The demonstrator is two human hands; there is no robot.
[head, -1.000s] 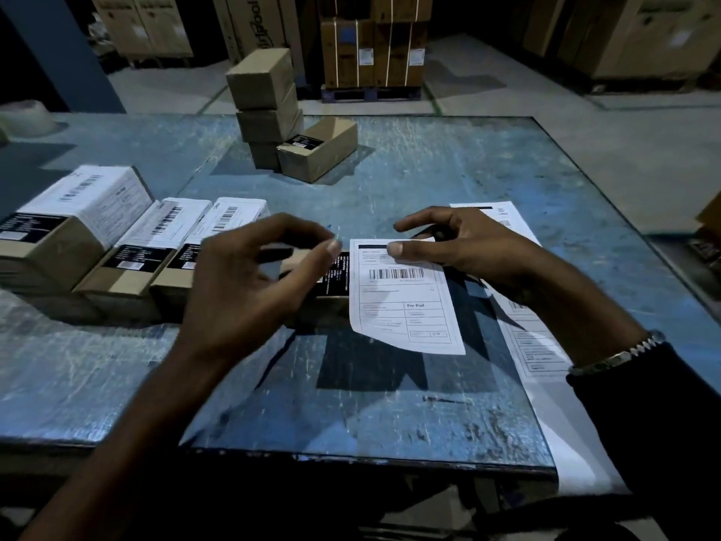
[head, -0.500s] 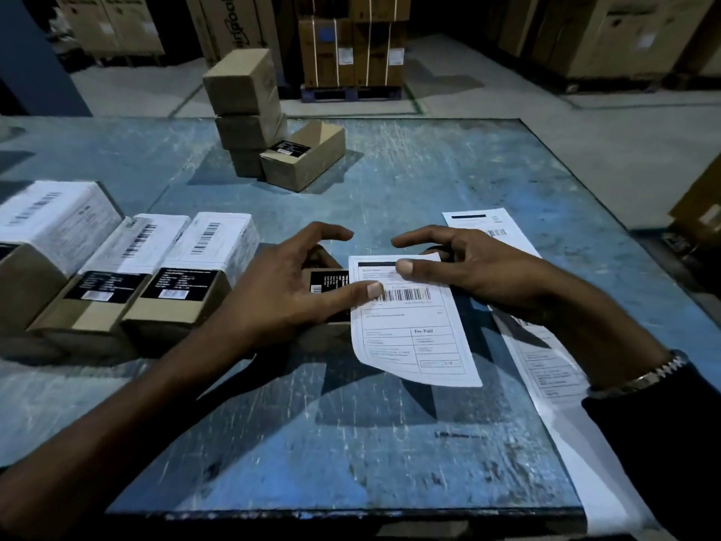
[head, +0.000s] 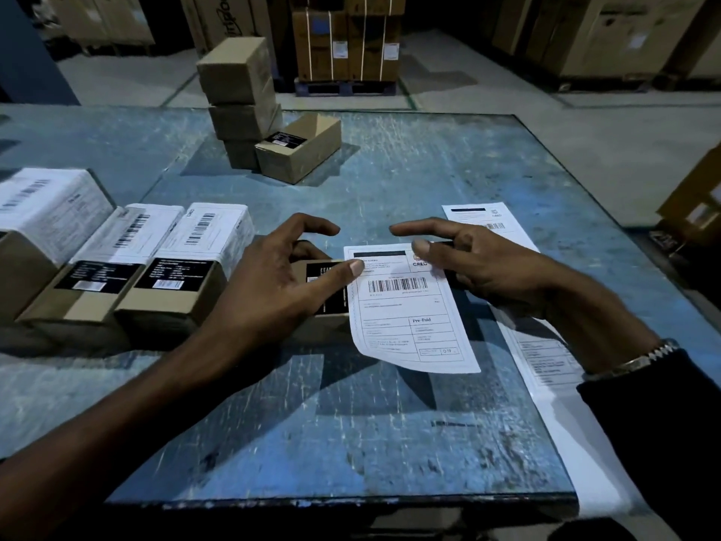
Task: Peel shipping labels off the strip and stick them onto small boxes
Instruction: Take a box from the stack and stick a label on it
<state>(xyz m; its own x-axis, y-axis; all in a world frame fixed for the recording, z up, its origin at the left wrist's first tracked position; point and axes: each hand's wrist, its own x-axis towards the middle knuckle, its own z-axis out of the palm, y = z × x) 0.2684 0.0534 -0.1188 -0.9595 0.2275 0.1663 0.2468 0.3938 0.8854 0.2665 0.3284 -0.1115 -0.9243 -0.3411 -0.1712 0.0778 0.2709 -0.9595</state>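
A white shipping label [head: 409, 314] lies over a small brown box [head: 325, 285] at mid-table, its lower half curling off the box's near side. My left hand [head: 281, 283] covers most of that box, and its straight thumb presses the label's top left corner. The thumb of my right hand [head: 480, 267] rests on the label's top right corner, with the index finger raised above it. The label strip [head: 546, 357] lies on the table under my right forearm, running off the near edge.
Three small boxes with white labels [head: 206, 236] stand in a row at the left. A stack of plain brown boxes [head: 238, 91], with one more box lying beside it [head: 300, 146], sits at the back of the blue table [head: 351, 443]. Large cartons stand beyond.
My left hand has come down onto the small box and its thumb has moved onto the label's top left corner. The label now lies flatter on the box top.
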